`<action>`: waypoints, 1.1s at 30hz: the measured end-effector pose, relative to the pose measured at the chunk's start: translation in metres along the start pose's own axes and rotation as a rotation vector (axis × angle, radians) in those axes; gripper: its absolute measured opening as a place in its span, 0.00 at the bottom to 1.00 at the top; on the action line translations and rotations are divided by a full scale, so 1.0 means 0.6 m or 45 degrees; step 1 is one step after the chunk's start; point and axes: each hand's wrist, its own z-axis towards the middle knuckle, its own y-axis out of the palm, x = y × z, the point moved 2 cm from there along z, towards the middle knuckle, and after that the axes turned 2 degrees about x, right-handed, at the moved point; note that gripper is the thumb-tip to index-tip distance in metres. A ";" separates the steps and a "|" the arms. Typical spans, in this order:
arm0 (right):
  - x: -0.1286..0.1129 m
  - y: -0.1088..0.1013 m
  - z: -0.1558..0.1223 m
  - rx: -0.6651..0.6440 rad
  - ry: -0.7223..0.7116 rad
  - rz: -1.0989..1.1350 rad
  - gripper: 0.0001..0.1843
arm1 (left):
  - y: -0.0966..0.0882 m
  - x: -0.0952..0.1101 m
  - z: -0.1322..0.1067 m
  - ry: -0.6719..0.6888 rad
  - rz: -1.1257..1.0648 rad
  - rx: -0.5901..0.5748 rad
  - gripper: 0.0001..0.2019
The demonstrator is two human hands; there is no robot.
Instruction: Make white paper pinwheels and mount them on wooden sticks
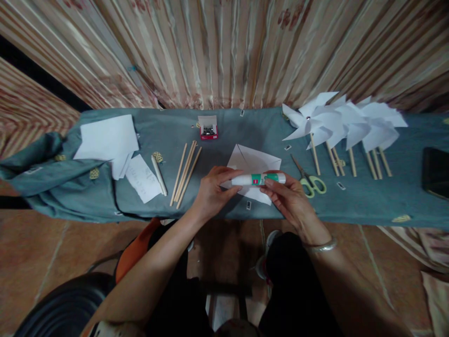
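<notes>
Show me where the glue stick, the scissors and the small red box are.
glue stick point(258, 179): head view, on the green label at mid-tube.
scissors point(305, 176): head view, where the blades meet the green handles.
red box point(209, 137): head view, on its red front wall.

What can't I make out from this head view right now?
Glue stick: head view; the left hand wraps one end, so whether it is capped is unclear.
White paper: head view; near edge covered by the right hand.
Red box: head view; contents too small and dark.
Dark object: head view; cut off by the right frame edge.
</notes>
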 end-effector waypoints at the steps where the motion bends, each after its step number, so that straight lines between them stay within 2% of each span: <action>1: 0.000 0.000 0.000 -0.001 -0.002 -0.004 0.16 | 0.000 0.000 0.000 -0.004 0.004 0.000 0.16; 13: 0.011 0.010 -0.002 -0.055 -0.001 -0.065 0.16 | 0.005 0.009 -0.007 0.089 0.035 0.032 0.13; 21: 0.016 0.029 -0.003 -0.104 -0.049 -0.156 0.17 | 0.002 0.001 -0.012 0.124 0.152 -0.014 0.12; 24: 0.012 0.033 0.000 -0.122 -0.069 -0.202 0.18 | -0.013 -0.008 -0.011 0.105 0.206 -0.017 0.13; 27: 0.004 0.023 0.008 -0.064 -0.141 -0.261 0.22 | -0.042 -0.022 -0.004 0.006 0.336 -0.004 0.14; 29: -0.001 0.011 0.013 -0.005 -0.209 -0.309 0.22 | -0.063 -0.032 0.002 -0.075 0.543 0.027 0.14; 33: -0.008 -0.015 0.018 0.045 -0.274 -0.407 0.22 | -0.087 -0.050 0.010 -0.203 0.976 -0.077 0.14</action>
